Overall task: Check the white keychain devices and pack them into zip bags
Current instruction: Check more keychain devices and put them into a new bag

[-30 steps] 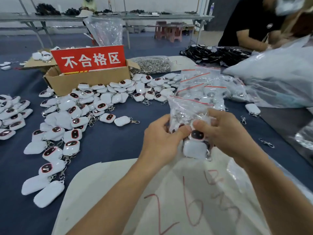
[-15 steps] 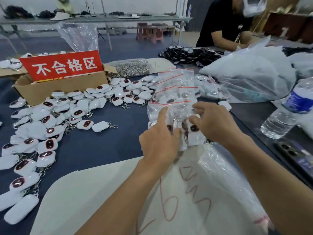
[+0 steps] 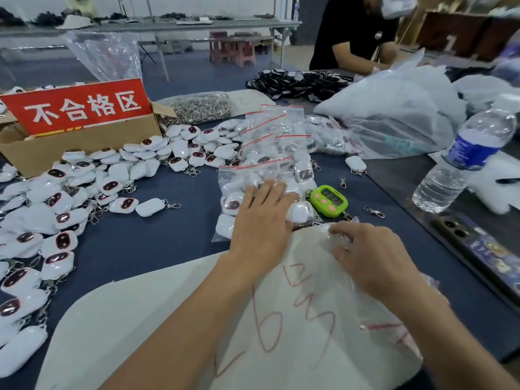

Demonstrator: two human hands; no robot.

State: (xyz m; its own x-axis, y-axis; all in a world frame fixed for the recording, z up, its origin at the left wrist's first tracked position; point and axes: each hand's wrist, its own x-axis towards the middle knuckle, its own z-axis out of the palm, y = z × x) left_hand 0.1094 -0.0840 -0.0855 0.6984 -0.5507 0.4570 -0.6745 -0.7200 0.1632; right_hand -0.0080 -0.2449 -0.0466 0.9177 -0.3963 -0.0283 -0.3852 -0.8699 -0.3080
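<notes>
Clear filled zip bag [image 3: 236,178] lies under the flat-fingered left hand [image 3: 261,220]; right hand [image 3: 374,257] touches loose plastic [image 3: 323,237], grip unclear.

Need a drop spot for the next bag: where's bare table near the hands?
Biggest: blue cloth between loose white keychain devices and the filled clear zip bag under the left hand. Smaller: strip between the green plastic timer and the black phone, with stray metal clasps. Crowded: the stacked red-sealed zip bags behind.
</notes>
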